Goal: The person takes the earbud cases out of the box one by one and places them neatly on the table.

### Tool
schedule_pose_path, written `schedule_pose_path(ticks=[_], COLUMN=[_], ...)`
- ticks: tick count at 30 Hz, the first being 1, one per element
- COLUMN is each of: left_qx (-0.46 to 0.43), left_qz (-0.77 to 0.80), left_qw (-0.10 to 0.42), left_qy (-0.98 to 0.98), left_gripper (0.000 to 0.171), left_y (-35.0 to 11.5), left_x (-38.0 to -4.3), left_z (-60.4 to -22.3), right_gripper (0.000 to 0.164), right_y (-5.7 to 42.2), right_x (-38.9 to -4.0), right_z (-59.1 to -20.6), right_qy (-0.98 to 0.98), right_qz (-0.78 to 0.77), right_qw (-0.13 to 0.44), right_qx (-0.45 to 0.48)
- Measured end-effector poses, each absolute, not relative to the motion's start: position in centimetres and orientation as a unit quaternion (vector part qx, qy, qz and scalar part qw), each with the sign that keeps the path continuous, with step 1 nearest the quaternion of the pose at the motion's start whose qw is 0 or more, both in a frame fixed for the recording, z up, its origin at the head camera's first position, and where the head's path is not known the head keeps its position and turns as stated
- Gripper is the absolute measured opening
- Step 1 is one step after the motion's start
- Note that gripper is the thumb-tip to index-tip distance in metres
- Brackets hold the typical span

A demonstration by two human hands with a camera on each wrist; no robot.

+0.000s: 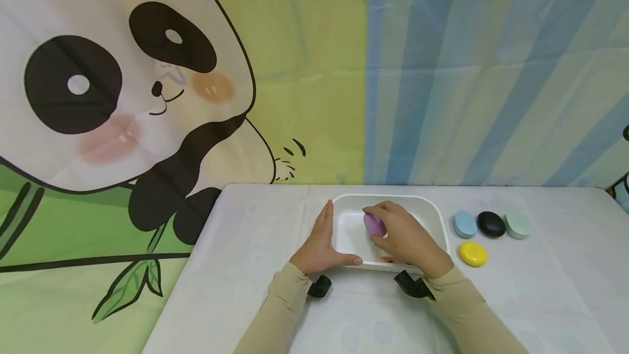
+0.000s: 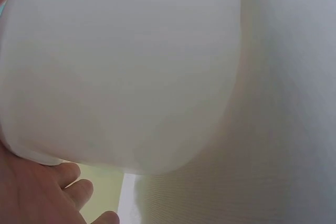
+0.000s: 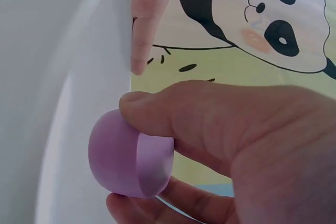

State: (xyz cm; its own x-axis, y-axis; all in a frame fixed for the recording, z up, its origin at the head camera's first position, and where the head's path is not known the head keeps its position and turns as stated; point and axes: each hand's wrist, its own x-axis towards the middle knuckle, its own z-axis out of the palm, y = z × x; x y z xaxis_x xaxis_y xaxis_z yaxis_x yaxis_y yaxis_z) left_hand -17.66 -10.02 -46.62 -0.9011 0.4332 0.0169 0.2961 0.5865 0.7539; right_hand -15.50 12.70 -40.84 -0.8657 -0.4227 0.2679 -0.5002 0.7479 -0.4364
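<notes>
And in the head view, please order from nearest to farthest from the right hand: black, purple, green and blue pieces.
1. Purple piece, held in the right hand.
2. Blue piece, right of the white tray.
3. Black piece, right of the blue one.
4. Green piece, at the row's right end.

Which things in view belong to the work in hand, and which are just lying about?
Seem part of the work:
- purple piece, pinched by the right hand
- white tray, touched by the left hand

Seem just lying about, untouched:
- light blue piece
- black piece
- pale green piece
- yellow piece
</notes>
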Motion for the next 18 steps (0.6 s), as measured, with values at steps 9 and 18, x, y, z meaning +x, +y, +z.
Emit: schedule_pose_path(ticks=[9, 18], left_qx=[0.203, 0.206], left_qz=[0.406, 0.401], left_qw=[0.086, 0.085], left_qy=[0.887, 0.888], left_gripper=[0.149, 0.149], left_y=[-10.1, -10.0], left_x=[-17.6, -17.7], left_z=[-46.5, -46.8], right_gripper=[0.05, 0.053], right_y=[14.0, 15.3], right_x=[-14.7, -13.9], right_z=[-40.8, -40.6], right_qy=[-0.932, -0.937], right_qz=[0.246, 0.246], right_qw=[0.108, 0.106], right_qx=[0.243, 0.224])
